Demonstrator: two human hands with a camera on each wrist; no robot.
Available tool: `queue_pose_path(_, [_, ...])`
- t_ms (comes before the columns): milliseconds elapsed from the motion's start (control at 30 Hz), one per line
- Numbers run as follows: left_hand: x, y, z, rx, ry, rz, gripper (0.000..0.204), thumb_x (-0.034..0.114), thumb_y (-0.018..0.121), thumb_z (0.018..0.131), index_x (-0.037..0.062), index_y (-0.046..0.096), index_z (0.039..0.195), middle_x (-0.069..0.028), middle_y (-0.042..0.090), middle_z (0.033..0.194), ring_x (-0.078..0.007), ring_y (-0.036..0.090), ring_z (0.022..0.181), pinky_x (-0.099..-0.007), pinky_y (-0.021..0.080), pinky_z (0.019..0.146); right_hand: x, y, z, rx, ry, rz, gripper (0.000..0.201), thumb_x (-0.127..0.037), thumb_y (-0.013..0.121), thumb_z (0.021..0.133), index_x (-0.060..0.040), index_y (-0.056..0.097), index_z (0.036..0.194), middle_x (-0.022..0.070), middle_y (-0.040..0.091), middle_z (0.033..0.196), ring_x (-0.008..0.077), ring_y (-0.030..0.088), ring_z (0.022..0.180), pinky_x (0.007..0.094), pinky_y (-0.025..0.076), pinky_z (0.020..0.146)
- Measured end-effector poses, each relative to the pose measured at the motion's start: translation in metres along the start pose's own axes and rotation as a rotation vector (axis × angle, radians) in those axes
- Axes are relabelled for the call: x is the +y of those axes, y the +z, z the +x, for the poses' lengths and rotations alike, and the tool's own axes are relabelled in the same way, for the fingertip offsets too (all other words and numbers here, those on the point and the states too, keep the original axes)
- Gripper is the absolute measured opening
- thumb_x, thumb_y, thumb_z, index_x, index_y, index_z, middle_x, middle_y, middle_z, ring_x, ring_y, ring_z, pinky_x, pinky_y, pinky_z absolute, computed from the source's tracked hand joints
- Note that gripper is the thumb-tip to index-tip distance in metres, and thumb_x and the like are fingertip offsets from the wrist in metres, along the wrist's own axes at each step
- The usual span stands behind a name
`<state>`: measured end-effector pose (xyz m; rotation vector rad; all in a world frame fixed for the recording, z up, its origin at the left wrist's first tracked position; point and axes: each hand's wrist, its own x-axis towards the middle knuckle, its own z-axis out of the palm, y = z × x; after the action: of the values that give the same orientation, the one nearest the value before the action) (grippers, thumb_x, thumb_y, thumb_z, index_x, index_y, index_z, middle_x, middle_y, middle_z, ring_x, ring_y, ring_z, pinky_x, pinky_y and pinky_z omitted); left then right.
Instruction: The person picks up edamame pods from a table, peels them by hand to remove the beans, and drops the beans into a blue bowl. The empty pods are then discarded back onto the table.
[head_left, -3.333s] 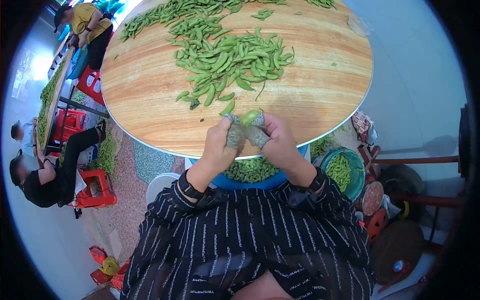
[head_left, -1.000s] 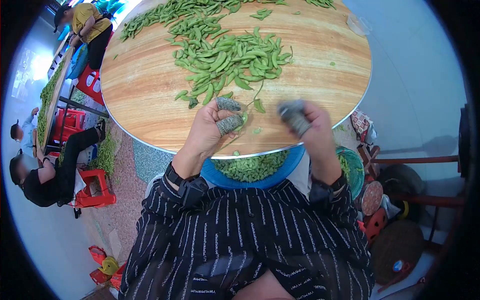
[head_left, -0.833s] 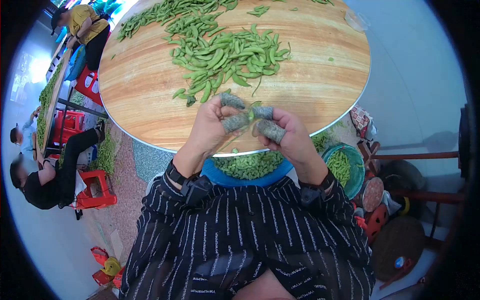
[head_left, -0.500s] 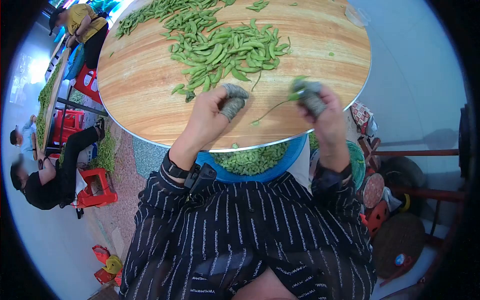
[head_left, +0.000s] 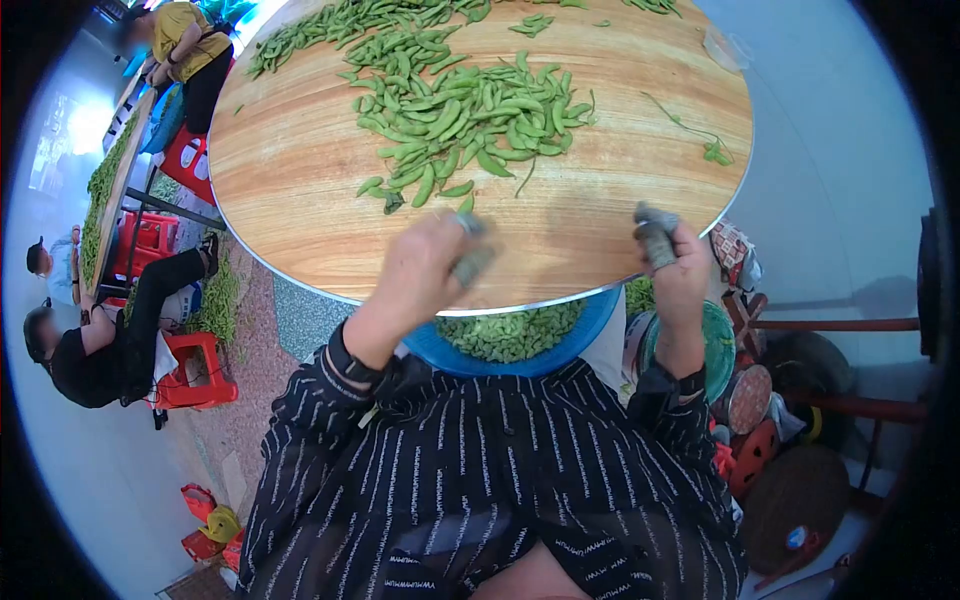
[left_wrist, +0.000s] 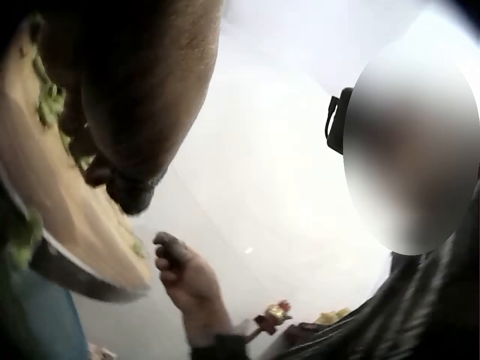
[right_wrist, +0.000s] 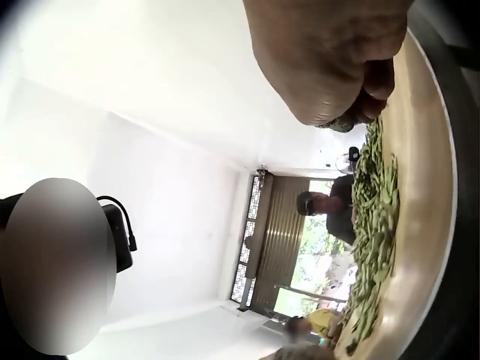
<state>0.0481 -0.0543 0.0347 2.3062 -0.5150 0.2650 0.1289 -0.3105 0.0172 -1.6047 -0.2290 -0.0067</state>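
Note:
My left hand (head_left: 425,262), blurred, hovers over the table's front edge, wrapped thumb and forefinger apart with nothing seen between them. Just beyond its fingertips lies a green soybean pod (head_left: 466,204), near the main pile of pods (head_left: 470,115). To the right, my right hand (head_left: 675,265) is over the table's right front edge, its thumb and forefinger also in grey wraps. Nothing shows in it; its other fingers are bent, as the left wrist view shows. A thin stem with small leaves (head_left: 716,150) lies on the table's right side. Below the edge, a blue basin (head_left: 590,320) holds shelled beans.
The round wooden table (head_left: 300,210) has a metal rim. A clear plastic cup (head_left: 727,48) stands at its far right. A green bucket (head_left: 718,350) is on the floor at right. Red stools (head_left: 195,370) and other people sit at left.
Half a second ago my right hand held the leafy stem; now the stem lies at the table's right side. My left hand has turned over, fingers nearer the loose pod.

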Motion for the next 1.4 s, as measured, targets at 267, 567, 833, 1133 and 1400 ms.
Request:
queue_pose_path(267, [-0.03, 0.005, 0.009, 0.057, -0.289, 0.486, 0.023, 0.015, 0.059, 0.073, -0.0003, 0.048, 0.086, -0.0196, 0.054, 0.078, -0.0367, 0.054, 0.074, -0.0421, 0.042, 0.061, -0.008, 0.073, -0.016, -0.395, 0.259, 0.202, 0.017, -0.009, 0.051, 0.082, -0.0035, 0.057, 0.097, -0.0025, 0.054, 0.067, 0.0017, 0.045, 0.053, 0.0144, 0.034, 0.045])
queue_pose_path(567, [0.007, 0.009, -0.008, 0.166, -0.131, 0.071, 0.028, 0.004, 0.061, 0.07, 0.0001, 0.048, 0.094, -0.0175, 0.055, 0.076, -0.0348, 0.056, 0.069, -0.0362, 0.044, 0.057, -0.013, 0.087, -0.017, -0.54, 0.488, 0.529, 0.011, -0.008, 0.049, 0.082, -0.0012, 0.056, 0.088, -0.0001, 0.053, 0.066, 0.0039, 0.046, 0.054, 0.0155, 0.033, 0.045])
queue_pose_path(833, [0.006, 0.007, -0.008, 0.169, 0.022, 0.144, 0.036, 0.005, 0.068, 0.063, 0.0013, 0.049, 0.093, -0.0165, 0.055, 0.074, -0.0339, 0.055, 0.065, -0.0354, 0.043, 0.055, -0.017, 0.084, -0.019, -0.54, 0.462, 0.508, 0.011, -0.009, 0.049, 0.083, -0.0013, 0.056, 0.086, -0.0006, 0.051, 0.064, 0.0037, 0.043, 0.052, 0.0156, 0.031, 0.044])
queue_pose_path(1133, [0.002, 0.015, -0.012, 0.17, 0.01, 0.151, 0.036, 0.008, 0.068, 0.063, 0.0007, 0.048, 0.093, -0.0168, 0.053, 0.072, -0.0341, 0.054, 0.064, -0.0362, 0.043, 0.054, -0.008, 0.092, -0.02, -0.491, 0.405, 0.454, 0.024, 0.006, 0.043, 0.074, -0.0004, 0.057, 0.093, -0.0001, 0.054, 0.07, 0.0039, 0.045, 0.056, 0.0154, 0.034, 0.049])
queue_pose_path(1400, [0.001, 0.022, -0.015, 0.155, -0.144, -0.12, 0.017, 0.01, 0.057, 0.073, 0.0004, 0.047, 0.082, -0.0122, 0.053, 0.067, -0.0284, 0.054, 0.059, -0.0329, 0.043, 0.051, -0.008, 0.094, -0.024, -0.462, 0.321, 0.551, 0.02, 0.005, 0.045, 0.077, 0.0003, 0.056, 0.093, 0.0008, 0.055, 0.073, 0.0041, 0.045, 0.059, 0.0167, 0.036, 0.053])
